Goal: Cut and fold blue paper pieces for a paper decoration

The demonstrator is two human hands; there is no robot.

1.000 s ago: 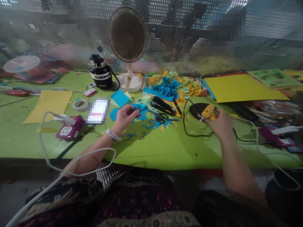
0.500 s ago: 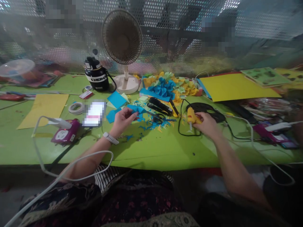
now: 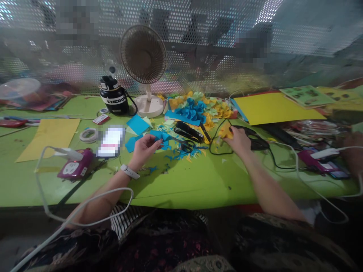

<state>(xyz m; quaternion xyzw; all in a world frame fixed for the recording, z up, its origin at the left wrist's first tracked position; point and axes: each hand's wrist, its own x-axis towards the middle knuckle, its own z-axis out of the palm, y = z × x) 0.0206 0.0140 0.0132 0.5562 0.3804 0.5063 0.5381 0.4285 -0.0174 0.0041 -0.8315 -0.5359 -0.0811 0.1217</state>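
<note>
My left hand (image 3: 145, 149), with a white watch on the wrist, is closed in a pinch on a piece of blue paper (image 3: 159, 135) above the green table. My right hand (image 3: 239, 142) is wrapped round a yellow glue gun (image 3: 226, 131), its nozzle end pointing down and left. Between the hands lie scissors (image 3: 187, 145) among blue and yellow paper scraps (image 3: 179, 153). A black stapler (image 3: 188, 131) and a cutter knife (image 3: 205, 132) are just behind them. Blue paper squares (image 3: 138, 124) rest beyond my left hand.
Blue and yellow paper flowers (image 3: 195, 109) are heaped at the back, beside a fan (image 3: 144, 56) and a black bottle (image 3: 114, 99). Purple power sockets (image 3: 76, 164) with white cables are on both sides. A phone (image 3: 110, 140) lies left. Another person's hand (image 3: 352, 153) is at the right edge.
My right hand has shifted the glue gun slightly up and left, and it is tilted differently. My left hand keeps its pinch on the blue paper. Another person's hand has appeared at the right.
</note>
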